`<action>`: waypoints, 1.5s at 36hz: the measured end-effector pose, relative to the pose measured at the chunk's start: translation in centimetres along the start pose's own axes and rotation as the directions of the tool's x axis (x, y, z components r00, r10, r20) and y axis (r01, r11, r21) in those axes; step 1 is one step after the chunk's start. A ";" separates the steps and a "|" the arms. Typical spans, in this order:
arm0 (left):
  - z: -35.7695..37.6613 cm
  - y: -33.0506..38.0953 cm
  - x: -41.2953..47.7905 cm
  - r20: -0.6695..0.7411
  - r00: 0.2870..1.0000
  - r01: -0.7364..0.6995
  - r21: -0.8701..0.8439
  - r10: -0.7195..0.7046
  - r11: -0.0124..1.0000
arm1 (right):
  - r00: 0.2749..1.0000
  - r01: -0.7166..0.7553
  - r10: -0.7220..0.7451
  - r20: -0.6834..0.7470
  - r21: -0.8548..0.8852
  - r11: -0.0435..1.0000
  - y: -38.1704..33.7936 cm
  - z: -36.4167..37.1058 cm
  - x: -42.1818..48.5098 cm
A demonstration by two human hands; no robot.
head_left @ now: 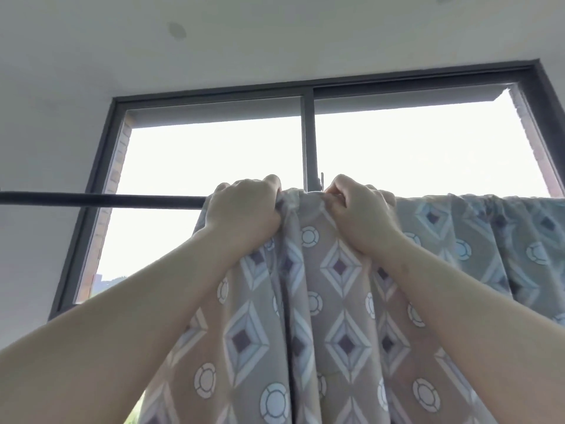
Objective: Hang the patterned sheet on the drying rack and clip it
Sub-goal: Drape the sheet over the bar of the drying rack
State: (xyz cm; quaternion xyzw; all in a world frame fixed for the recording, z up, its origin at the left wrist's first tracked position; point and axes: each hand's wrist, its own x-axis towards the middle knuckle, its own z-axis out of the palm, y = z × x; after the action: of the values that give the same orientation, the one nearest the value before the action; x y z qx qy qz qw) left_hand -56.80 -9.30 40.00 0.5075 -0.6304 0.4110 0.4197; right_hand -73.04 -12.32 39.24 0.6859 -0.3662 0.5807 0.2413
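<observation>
The patterned sheet (339,301), grey-brown with diamonds and circles, hangs draped over a dark horizontal rack bar (101,199) overhead. It covers the bar from the middle to the right edge and falls in folds toward me. My left hand (244,209) grips the bunched top fold at the sheet's left end, on the bar. My right hand (357,212) pinches the top fold a short way to the right. A small clip-like piece (321,180) pokes up behind the bar between my hands; what it is cannot be told.
A large dark-framed window (307,133) with a central mullion stands behind the bar, bright with daylight. White ceiling above and a white wall (36,148) at left. The bar's left stretch carries no cloth.
</observation>
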 end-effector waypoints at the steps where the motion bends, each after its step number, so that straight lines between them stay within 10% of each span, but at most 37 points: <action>1: -0.1 -0.2 0.1 0.001 1.000 -0.003 -0.021 0.003 1.000 | 1.000 -0.009 0.009 -0.006 -0.011 1.000 -0.1 0.0 0.0; 13: -0.5 -4.7 -1.1 -0.124 0.979 0.152 -0.077 -0.161 0.985 | 0.978 -0.209 0.208 -0.023 -0.028 0.978 1.4 -0.4 0.5; 23: -1.6 -4.9 -0.1 0.194 0.941 0.322 -0.264 -0.277 0.909 | 0.994 -0.021 0.027 0.110 -0.053 0.998 -3.4 2.1 0.5; 31: -1.8 -6.2 0.5 0.120 0.980 0.171 -0.125 -0.156 0.977 | 1.000 -0.011 0.010 -0.007 -0.038 0.999 -3.4 3.1 0.8; 40: -2.1 -4.2 0.0 -0.030 0.998 0.064 0.410 -0.057 0.910 | 0.999 -0.030 0.027 -0.024 -0.092 0.995 -3.0 2.9 0.5; 54: -1.6 -7.4 -0.8 -0.176 0.932 0.342 0.131 -0.318 0.931 | 0.969 -0.244 0.246 0.033 -0.054 0.968 -3.7 1.6 1.2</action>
State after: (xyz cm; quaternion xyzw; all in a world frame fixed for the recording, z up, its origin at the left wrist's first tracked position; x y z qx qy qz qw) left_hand -49.28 -8.65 40.43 0.6055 -0.4674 0.4207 0.4877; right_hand -69.05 -11.49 40.40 0.6405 -0.4670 0.5833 0.1775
